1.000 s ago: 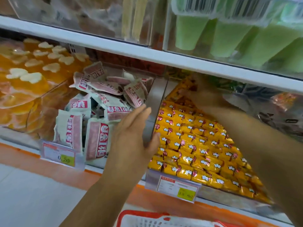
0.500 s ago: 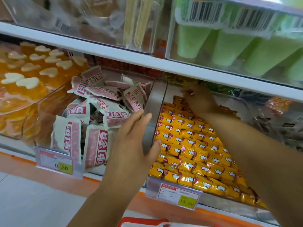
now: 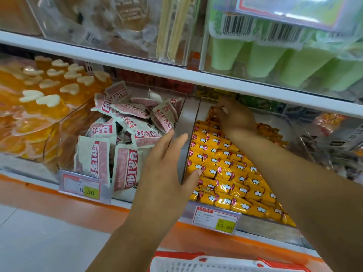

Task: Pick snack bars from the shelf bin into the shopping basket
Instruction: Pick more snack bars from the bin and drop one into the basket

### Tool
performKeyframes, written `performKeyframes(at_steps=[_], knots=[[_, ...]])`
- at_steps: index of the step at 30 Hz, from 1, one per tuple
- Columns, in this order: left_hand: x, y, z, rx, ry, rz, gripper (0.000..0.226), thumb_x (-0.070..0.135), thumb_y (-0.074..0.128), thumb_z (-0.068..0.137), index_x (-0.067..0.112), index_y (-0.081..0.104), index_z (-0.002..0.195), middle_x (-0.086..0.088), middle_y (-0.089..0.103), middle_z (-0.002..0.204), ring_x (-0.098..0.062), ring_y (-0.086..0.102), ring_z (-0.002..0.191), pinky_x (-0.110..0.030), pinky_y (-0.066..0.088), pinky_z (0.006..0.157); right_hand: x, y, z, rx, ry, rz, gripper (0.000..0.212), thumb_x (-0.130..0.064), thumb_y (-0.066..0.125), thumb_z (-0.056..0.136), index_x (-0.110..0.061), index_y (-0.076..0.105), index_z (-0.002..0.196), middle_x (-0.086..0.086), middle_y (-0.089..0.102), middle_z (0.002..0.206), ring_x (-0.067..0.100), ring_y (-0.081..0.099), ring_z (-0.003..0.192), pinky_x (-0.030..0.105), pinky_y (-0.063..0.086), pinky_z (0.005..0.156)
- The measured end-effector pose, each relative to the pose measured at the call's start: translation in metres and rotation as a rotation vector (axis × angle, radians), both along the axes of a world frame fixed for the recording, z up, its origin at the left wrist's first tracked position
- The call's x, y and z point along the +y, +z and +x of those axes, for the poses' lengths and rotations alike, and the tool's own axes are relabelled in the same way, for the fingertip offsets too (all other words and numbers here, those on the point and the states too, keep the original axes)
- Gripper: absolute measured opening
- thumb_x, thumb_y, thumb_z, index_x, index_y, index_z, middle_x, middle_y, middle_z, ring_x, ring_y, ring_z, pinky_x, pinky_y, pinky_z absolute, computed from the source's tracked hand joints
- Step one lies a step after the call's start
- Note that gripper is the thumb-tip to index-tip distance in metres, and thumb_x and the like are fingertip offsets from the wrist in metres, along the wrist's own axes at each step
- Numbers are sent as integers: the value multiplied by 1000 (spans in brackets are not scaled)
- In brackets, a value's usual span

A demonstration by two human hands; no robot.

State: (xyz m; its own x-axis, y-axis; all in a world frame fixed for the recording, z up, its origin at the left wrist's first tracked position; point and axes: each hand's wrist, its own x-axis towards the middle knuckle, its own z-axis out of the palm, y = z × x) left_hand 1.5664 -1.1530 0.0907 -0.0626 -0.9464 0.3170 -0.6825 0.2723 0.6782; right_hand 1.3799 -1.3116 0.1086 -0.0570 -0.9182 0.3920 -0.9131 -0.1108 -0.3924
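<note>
Reaching into the clear plastic shelf bin, your right hand curls its fingers onto the rearmost yellow-wrapped snack bars; whether it grips one cannot be told. Your left hand is flat with fingers straight, thumb touching the front bars. The red-rimmed white plastic shopping basket sits below.

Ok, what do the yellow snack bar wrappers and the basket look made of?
Snack bar wrappers: glossy plastic or foil film, judging by glints and crinkles. Basket: moulded plastic, likely, with white lattice wall and red rim, fairly matte.
</note>
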Motion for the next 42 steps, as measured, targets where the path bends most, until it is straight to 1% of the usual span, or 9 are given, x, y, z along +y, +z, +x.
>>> performKeyframes(at_steps=[6, 10, 14, 17, 20, 25, 30, 34, 42], knots=[[23, 14, -9, -103, 25, -133, 64, 52, 55, 84, 30, 43, 143, 12, 44, 143, -10, 30, 135, -15, 11, 108, 126, 18, -3, -571, 85, -140, 10, -14, 58, 97, -23, 62, 94, -16, 69, 91, 1, 66, 83, 17, 53, 74], [41, 21, -21, -55, -81, -116, 66, 53, 50, 89, 35, 32, 150, 15, 35, 150, -5, 25, 136, -22, 20, 109, 212, 27, -13, -994, 139, -6, 10, -1, 55, 96, -8, 56, 88, 8, 70, 104, 20, 73, 85, 29, 60, 76], [64, 22, -29, 231, -238, 160, 54, 50, 59, 92, 44, 40, 142, 15, 59, 130, -4, 59, 113, -36, 51, 96, 267, 31, -29, -1192, 74, 54, 8, -3, 56, 93, -9, 58, 88, 15, 70, 87, 25, 74, 77, 27, 60, 70], [83, 27, -41, 492, -333, 368, 44, 26, 65, 93, 27, 53, 135, 11, 73, 96, -11, 72, 86, -30, 57, 67, 294, 28, -42, -1262, 60, 62, 8, -13, 60, 86, -18, 61, 79, 13, 69, 81, 27, 73, 81, 30, 60, 72], [96, 32, -50, 573, -353, 387, 38, 12, 68, 90, 31, 60, 122, 7, 74, 93, -17, 73, 79, -29, 55, 57, 312, 30, -55, -1372, 76, 145, 3, -7, 58, 91, -10, 58, 92, 25, 70, 91, 39, 73, 84, 31, 59, 65], [99, 35, -60, 588, -362, 429, 40, 9, 72, 86, 36, 64, 115, 11, 75, 95, -17, 72, 78, -29, 56, 61, 318, 20, -67, -1363, 106, 137, 77, -52, 93, 45, -8, 58, 99, 23, 72, 97, 38, 73, 87, 30, 59, 70], [92, 36, -68, 720, -363, 527, 27, 16, 62, 93, 33, 68, 113, 10, 74, 99, -18, 75, 87, -28, 59, 68, 310, 13, -80, -1449, 114, 129, 65, -48, 95, 40, -16, 69, 90, 20, 73, 98, 38, 73, 88, 29, 59, 71], [85, 36, -71, 853, -360, 561, 21, 6, 52, 97, 15, 62, 113, -12, 74, 103, -31, 74, 87, -33, 62, 73, 304, 18, -86, -1452, 100, 148, 44, -29, 77, 66, -6, 70, 103, 22, 73, 101, 35, 73, 88, 30, 60, 71], [83, 37, -72, 828, -378, 498, 23, 8, 53, 93, 14, 70, 107, -14, 76, 91, -27, 75, 86, -25, 60, 69, 299, 15, -93, -1478, 85, 177, 37, -15, 62, 74, -1, 67, 109, 19, 75, 96, 32, 74, 85, 28, 61, 68]])
